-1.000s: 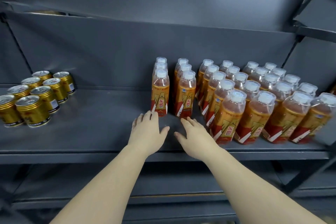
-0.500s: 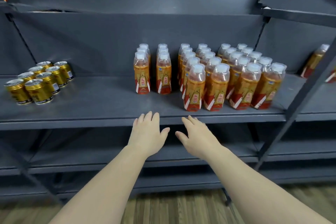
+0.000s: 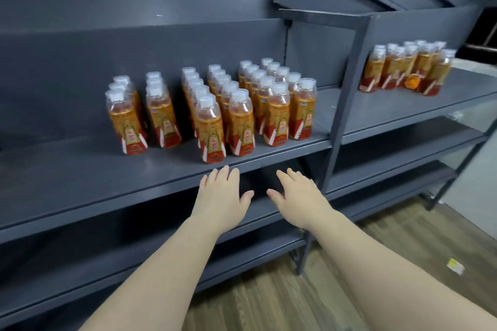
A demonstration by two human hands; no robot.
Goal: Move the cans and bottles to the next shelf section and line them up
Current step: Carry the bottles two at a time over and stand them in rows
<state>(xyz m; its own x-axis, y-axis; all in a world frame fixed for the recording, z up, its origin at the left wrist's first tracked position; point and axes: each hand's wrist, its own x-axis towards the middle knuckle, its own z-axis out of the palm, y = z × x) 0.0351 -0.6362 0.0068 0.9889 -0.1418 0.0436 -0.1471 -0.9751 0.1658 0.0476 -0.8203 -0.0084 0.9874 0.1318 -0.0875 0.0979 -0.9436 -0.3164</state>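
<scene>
Several orange drink bottles [image 3: 212, 131] with white caps stand in rows on the dark grey shelf [image 3: 80, 177]. A second group of the same bottles [image 3: 406, 67] stands on the neighbouring shelf section [image 3: 419, 105] to the right. My left hand [image 3: 222, 196] and my right hand [image 3: 298, 196] hover flat, palms down, just in front of the shelf's front edge, holding nothing. Both are below and in front of the nearest bottles, not touching them. No cans are in view.
A grey upright post [image 3: 341, 105] divides the two shelf sections. Lower shelves [image 3: 390, 158] run beneath. Wooden floor [image 3: 269, 298] lies below, with a small yellow scrap [image 3: 455, 266] on it at right.
The view has swung right and drawn back: the gold cans have left the frame and the right shelf section with its bottles has come in. Both hands stay flat and hold nothing.
</scene>
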